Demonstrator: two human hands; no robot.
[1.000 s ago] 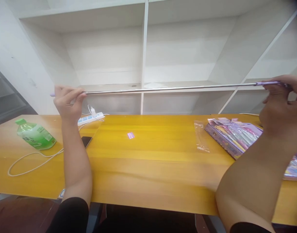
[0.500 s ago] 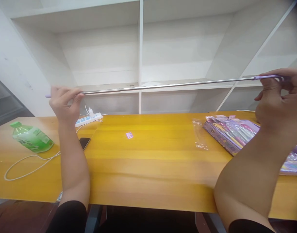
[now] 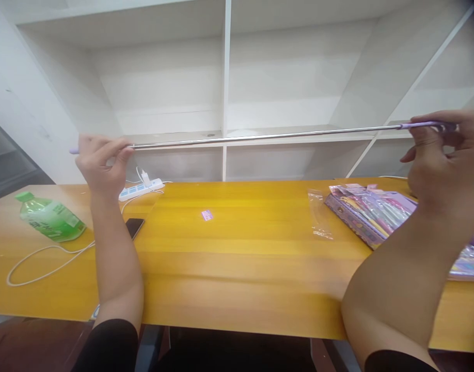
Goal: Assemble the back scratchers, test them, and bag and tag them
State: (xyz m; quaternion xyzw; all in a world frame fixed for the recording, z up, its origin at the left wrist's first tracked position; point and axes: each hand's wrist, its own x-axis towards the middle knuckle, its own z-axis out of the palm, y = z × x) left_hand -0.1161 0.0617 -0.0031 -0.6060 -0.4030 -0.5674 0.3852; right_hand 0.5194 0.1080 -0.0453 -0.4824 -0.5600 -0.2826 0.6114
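Note:
A long, thin telescopic rod (image 3: 260, 137) with a silver shaft and lilac ends stretches level between my two hands, raised above the table in front of the shelves. My left hand (image 3: 102, 163) pinches its left end, and a lilac tip pokes out past the fingers. At the other end, my right hand (image 3: 446, 150) has its fingers closed around the lilac grip, part of which the hand hides. The right side of the rod sits a little higher than the left.
On the yellow wooden table (image 3: 237, 268) a green bottle (image 3: 53, 219) lies at left, near a white cable, a phone (image 3: 135, 227) and a power strip (image 3: 142, 189). A small purple card (image 3: 207, 215), a clear wrapper (image 3: 318, 214) and a box (image 3: 353, 222) of wrapped items lie further right. White shelves (image 3: 224, 77) stand behind.
Both hands and the rod have shifted very slightly left. The grip on each end is the same, and the things on the table have stayed put.

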